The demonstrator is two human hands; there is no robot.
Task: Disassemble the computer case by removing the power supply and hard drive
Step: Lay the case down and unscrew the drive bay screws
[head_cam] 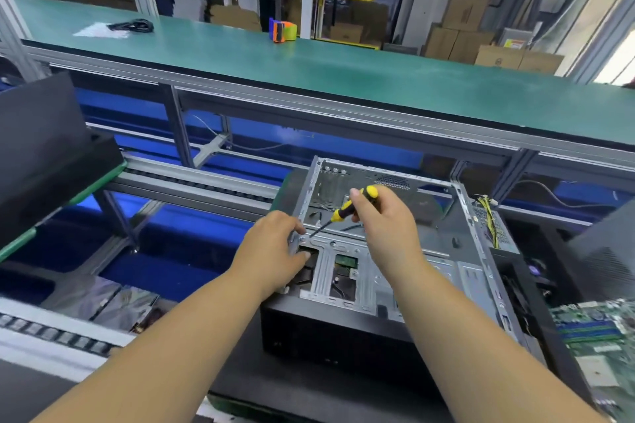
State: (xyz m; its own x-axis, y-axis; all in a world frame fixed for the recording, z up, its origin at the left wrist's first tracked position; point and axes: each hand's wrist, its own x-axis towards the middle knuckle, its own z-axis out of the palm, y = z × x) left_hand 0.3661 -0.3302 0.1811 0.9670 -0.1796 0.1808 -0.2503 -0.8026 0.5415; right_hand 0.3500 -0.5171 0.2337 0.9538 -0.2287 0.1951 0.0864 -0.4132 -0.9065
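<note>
1. The computer case (395, 251) lies on its side with the open face up, near the front edge of the work surface (240, 371); its black front panel faces the person; bare metal drive bays fill the near half.
2. The right hand (385, 227) is curled round the yellow-and-black handle of a screwdriver (347, 209), thumb and forefinger pinching near the top of the handle; the shaft slants down and to the left, its tip at a screw (302, 239) on the left rim of the case frame.
3. The left hand (271, 247) grips the left wall of the case just beside that screw; the fingers (292, 221) curl over the top of the rim and the thumb reaches into a drive-bay opening, so the hand is clamped on the frame.
4. Through an opening in the bay a green circuit board (346, 262) shows, part of a drive mounted inside; whether it is the hard drive cannot be told for certain.
5. A bundle of yellow and black cables (489, 216) hangs at the far right corner of the case.
6. A green motherboard (598, 347) lies to the right of the case, apart from it.
7. On the long green bench (343, 65) behind sit a tape dispenser (282, 30) and a coiled black cord (132, 25), well apart.
</note>
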